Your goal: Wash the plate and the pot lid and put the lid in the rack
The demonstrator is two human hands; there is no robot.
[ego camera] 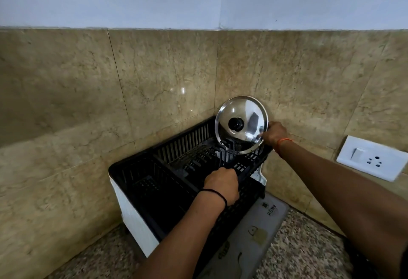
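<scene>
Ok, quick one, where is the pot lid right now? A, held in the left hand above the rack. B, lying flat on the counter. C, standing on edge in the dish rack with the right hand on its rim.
C: the pot lid stands on edge among the rack dividers, the right hand gripping its rim.

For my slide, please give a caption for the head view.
Right hand stands steel pot lid in black dish rack; left hand steadies it.

Dim indoor light, glare on wall tile (182,90), wide-angle bending at edges
</scene>
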